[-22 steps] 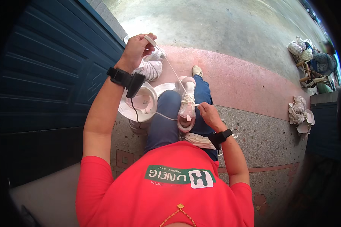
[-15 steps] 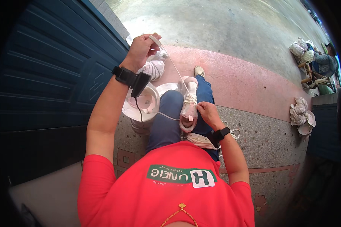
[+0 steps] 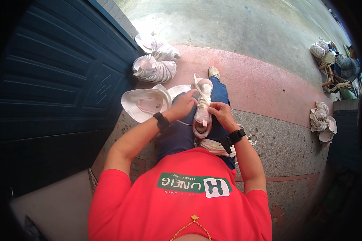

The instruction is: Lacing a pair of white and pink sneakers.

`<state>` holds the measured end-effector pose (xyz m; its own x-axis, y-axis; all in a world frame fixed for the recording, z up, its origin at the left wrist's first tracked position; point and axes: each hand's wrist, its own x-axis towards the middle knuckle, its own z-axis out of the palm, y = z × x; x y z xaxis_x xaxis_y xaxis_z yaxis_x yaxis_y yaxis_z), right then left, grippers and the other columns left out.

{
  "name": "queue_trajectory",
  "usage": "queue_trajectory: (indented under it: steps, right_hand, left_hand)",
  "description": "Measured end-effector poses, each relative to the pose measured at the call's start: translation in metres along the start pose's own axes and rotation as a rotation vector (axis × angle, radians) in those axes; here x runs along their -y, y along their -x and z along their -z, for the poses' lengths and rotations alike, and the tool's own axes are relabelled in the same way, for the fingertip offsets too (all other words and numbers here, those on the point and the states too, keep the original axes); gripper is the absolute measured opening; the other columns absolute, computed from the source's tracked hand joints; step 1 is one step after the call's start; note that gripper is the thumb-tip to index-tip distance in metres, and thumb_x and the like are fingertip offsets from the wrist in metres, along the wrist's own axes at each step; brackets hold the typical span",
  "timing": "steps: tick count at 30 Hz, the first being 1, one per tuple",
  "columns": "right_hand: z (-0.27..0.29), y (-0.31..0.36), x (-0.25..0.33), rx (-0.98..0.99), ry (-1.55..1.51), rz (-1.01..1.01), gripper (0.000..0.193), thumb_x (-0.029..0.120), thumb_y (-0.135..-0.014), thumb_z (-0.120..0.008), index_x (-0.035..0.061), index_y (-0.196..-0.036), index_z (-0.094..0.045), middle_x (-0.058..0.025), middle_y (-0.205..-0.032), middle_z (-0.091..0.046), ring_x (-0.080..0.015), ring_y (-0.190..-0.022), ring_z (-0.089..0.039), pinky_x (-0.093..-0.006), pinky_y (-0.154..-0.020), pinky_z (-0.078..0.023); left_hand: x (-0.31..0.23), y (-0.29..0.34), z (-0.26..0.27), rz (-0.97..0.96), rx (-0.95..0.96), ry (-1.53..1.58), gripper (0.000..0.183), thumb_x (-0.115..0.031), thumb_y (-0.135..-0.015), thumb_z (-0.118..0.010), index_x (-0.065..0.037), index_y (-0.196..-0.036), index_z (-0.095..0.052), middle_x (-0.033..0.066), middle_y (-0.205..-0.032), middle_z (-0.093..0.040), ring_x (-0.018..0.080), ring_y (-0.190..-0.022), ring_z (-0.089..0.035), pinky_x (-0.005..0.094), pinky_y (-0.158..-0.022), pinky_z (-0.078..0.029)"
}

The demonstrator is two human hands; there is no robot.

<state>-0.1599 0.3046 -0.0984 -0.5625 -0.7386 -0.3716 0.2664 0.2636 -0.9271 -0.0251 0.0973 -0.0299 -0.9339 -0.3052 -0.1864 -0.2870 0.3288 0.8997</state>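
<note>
A pale pink and white sneaker (image 3: 202, 114) lies lengthwise across my lap, its toe pointing away from me and its heel opening near my shirt. The white shoelace (image 3: 196, 78) runs loosely over the toe and across the laced part. My right hand (image 3: 223, 114) pinches the lace at the shoe's right side, thumb and fingertips together. At the left side, my left hand (image 3: 183, 106) has its fingers apart, the index stretched toward the laces. Nothing plainly shows in it, and its fingertips are close to the shoe.
A white cloth-rimmed container (image 3: 133, 105) stands by my left knee. Beyond it lie stacked white shoe uppers (image 3: 157, 66) beside a dark blue door (image 3: 56, 72). A bundle of white laces (image 3: 217, 147) rests on my lap. More pale shoe pieces (image 3: 322, 122) sit at the right.
My left hand has come down from the far left to the shoe and let go of the lace end, which now lies slack over the toe. My right hand stays at the shoe's right side.
</note>
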Motion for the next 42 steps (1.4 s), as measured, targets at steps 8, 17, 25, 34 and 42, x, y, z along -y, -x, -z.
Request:
queue_trajectory:
  steps: [8,17,25,34,42]
  right_hand:
    - [-0.010,-0.003,0.014,0.017,0.011,0.029,0.027,0.007,-0.089,-0.075,-0.0059,-0.112,-0.071,-0.0077,-0.094,-0.074,-0.0136,-0.082,-0.067,-0.0266,-0.074,-0.054]
    - [-0.003,-0.008,0.026,0.032,0.548,0.176,0.025,0.015,-0.080,-0.072,-0.0029,-0.097,-0.073,-0.0138,-0.095,-0.068,-0.0202,-0.090,-0.065,-0.0356,-0.081,-0.054]
    - [0.014,0.005,0.044,-0.026,-0.327,0.072,0.013,0.006,-0.085,-0.060,0.0037,-0.097,-0.062,-0.0016,-0.085,-0.059,-0.0131,-0.080,-0.056,-0.0286,-0.079,-0.048]
    - [0.275,0.084,0.054,-0.671,-0.738,0.273,0.024,0.009,-0.099,-0.056,0.0057,-0.123,-0.059,0.0000,-0.084,-0.052,-0.0144,-0.074,-0.053,-0.0377,-0.077,-0.052]
    - [0.228,0.086,-0.002,-1.054,0.446,0.356,0.027,0.006,-0.094,-0.058,0.0025,-0.121,-0.064,-0.0103,-0.104,-0.066,-0.0246,-0.096,-0.063,-0.0391,-0.088,-0.049]
  left_hand:
    - [-0.004,-0.001,-0.035,-0.017,-0.021,-0.049,0.059,-0.003,-0.093,-0.057,0.001,-0.150,-0.041,0.0172,-0.093,-0.072,0.0265,-0.088,-0.072,0.0388,-0.081,-0.056]
    - [-0.008,0.007,0.016,0.112,-0.054,0.052,0.064,-0.008,-0.091,-0.069,-0.001,-0.149,-0.044,0.0021,-0.083,-0.063,0.0102,-0.075,-0.060,0.0284,-0.069,-0.051]
    - [0.033,0.131,0.266,0.370,-0.576,-0.057,0.053,-0.004,-0.091,-0.069,-0.002,-0.143,-0.055,-0.0046,-0.082,-0.060,0.0041,-0.073,-0.053,0.0217,-0.065,-0.044]
    - [0.124,0.196,0.298,0.406,-0.630,-0.604,0.031,-0.009,-0.090,-0.069,-0.002,-0.120,-0.069,0.0077,-0.092,-0.070,0.0207,-0.080,-0.064,0.0352,-0.073,-0.050]
    - [0.008,0.053,0.073,-0.383,-0.205,-0.670,0.027,-0.013,-0.081,-0.074,-0.005,-0.106,-0.071,0.0107,-0.103,-0.064,0.0349,-0.105,-0.056,0.0450,-0.093,-0.047]
